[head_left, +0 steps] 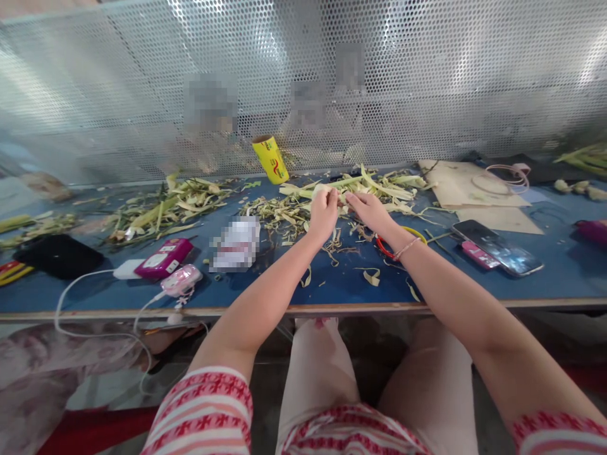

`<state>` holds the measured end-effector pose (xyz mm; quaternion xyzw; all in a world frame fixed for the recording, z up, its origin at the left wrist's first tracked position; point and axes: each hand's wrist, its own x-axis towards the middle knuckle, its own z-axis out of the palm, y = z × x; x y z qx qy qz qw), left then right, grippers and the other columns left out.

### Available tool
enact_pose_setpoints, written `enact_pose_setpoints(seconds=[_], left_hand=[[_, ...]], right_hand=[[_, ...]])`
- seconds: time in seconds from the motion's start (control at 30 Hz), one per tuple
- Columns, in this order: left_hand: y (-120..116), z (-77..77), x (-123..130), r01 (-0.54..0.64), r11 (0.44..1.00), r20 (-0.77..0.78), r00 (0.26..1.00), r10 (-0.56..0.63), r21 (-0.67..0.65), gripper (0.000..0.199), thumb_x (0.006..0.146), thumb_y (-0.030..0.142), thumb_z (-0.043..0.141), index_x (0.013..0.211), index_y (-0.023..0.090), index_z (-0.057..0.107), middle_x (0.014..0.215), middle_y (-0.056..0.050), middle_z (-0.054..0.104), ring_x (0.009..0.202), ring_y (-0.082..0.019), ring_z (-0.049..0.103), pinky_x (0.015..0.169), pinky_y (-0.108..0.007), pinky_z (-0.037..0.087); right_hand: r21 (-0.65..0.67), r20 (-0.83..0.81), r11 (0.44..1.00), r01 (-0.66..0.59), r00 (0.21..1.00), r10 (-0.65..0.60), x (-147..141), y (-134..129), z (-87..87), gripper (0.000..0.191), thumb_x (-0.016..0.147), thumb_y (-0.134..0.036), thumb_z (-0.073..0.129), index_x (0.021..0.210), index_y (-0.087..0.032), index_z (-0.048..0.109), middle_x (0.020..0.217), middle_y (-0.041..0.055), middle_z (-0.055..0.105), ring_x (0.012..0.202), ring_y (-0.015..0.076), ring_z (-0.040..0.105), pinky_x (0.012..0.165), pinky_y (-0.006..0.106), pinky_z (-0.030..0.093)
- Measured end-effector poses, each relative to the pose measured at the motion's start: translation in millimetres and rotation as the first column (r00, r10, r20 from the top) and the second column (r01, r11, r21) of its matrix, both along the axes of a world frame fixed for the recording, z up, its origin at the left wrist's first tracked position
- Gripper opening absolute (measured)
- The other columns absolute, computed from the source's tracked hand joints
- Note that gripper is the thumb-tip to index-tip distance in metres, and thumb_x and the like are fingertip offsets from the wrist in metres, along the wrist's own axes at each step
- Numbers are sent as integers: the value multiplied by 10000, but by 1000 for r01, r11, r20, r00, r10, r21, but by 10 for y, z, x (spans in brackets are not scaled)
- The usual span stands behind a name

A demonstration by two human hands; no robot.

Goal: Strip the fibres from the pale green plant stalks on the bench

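Over the blue table, my left hand [324, 213] is closed around a pale, cream-coloured plant piece [320, 189] that looks like husk. Close to its right, my right hand [370, 210] pinches at the same piece; the exact grip is too small to make out. Behind and around both hands lies a heap of pale green husk-like strips [379, 184]. Thin dry shreds [284, 221] are scattered to the left and below. Under my right wrist are a red ring [385, 249] and a yellow ring [419, 233], partly covered by the forearm.
A yellow cardboard tube [270, 159] stands tilted near the perforated metal screen [408, 76]. Left are another strip pile [165, 205], a purple box [164, 258] with cables and a black pouch [59, 256]. Right are phones [497, 246] and brown paper [465, 186]. Someone's leg [61, 360] shows lower left.
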<state>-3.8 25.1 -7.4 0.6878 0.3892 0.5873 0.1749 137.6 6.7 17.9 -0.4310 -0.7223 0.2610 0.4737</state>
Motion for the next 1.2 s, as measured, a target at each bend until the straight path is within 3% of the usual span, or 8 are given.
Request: enact_pose_setpoints(seconds=[0.07, 0.2, 0.5, 0.87, 1.2], left_hand=[[-67, 41, 25, -72, 996, 28, 997, 73, -48, 262, 912, 434, 479, 825, 191, 524, 694, -30, 558, 653, -146, 533, 646, -305, 433], [-163, 85, 75, -34, 998, 25, 999, 35, -49, 173, 902, 348, 516, 813, 199, 520, 684, -13, 569, 644, -134, 540, 653, -292, 426], [-259, 130, 111, -23, 998, -21, 1000, 22, -63, 131, 897, 306, 517, 824, 197, 513, 651, -1, 576, 627, -132, 563, 643, -282, 424], [-341, 153, 150, 47, 998, -73, 996, -49, -36, 137, 895, 309, 523, 810, 202, 528, 611, 11, 586, 573, -125, 550, 602, -273, 423], [-244, 130, 125, -23, 997, 70, 997, 29, -77, 162, 890, 308, 537, 771, 201, 518, 587, 15, 552, 559, -119, 528, 578, -270, 405]], right_hand=[[-8, -40, 1000, -14, 999, 13, -23, 11, -23, 449, 851, -530, 508, 551, -202, 448, 505, -15, 422, 533, 119, 386, 512, 267, 260], [-38, -215, 999, -20, 977, 11, -72, 29, -64, 319, 837, -469, 545, 650, -213, 509, 538, -20, 439, 545, 122, 408, 496, 253, 284], [-250, -448, 949, -194, 892, 64, -110, -71, -4, 325, 795, -490, 617, 681, -218, 481, 459, -93, 268, 385, 58, 209, 394, 232, 166], [-113, -435, 994, 3, 899, -53, -77, 3, -53, 295, 810, -507, 601, 755, -230, 516, 553, -45, 349, 495, 92, 319, 458, 243, 251], [-130, -433, 990, -55, 901, -6, -98, -30, -32, 342, 784, -569, 618, 785, -242, 522, 480, -78, 294, 409, 68, 257, 422, 232, 181]])
